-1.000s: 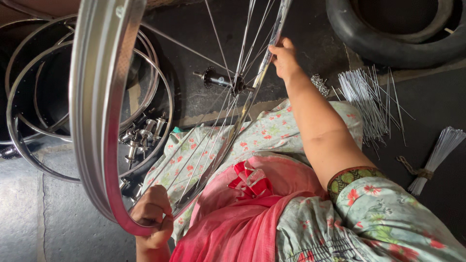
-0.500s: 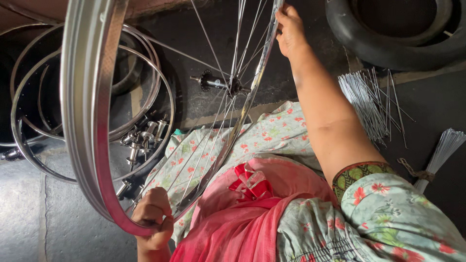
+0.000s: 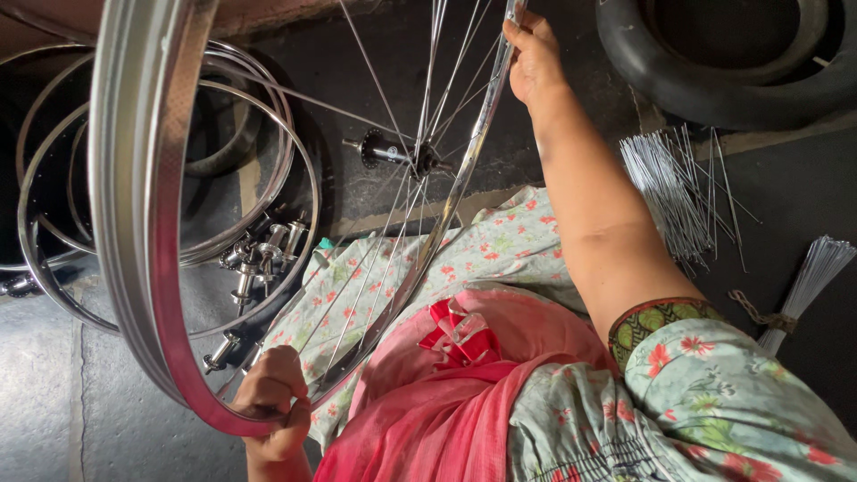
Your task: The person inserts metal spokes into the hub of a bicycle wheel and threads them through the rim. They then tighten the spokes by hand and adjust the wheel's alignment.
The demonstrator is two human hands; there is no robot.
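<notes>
Wheel rim [image 3: 147, 223], shiny steel, held upright over the lap, spokes [image 3: 420, 125] running in to a dark hub [image 3: 393, 153] near its middle. Left hand [image 3: 272, 397] at the bottom of the rim, fingers [image 3: 290, 419] wrapped together around the metal edge. Right hand [image 3: 534, 58] far above, at the top of the frame, fingers closed on the far side of the rim where the spokes meet it. Between the two hands, flowered cloth [image 3: 500, 250] over the knees and a pink scarf [image 3: 446, 393] bunched just right of the left fingers. Left of the left fingers and a little above, loose hubs [image 3: 263, 250] lying on the floor [image 3: 71, 402], ringed by bare rims [image 3: 54, 205] stacked flat. Right of the right forearm, well apart from the fingers, loose steel spokes fanned on the floor [image 3: 674, 183], and lower right a tied bundle of spokes [image 3: 808, 277]. Beyond the right fingers, toward the upper right corner, black rubber tyre [image 3: 732, 80] lying flat.
</notes>
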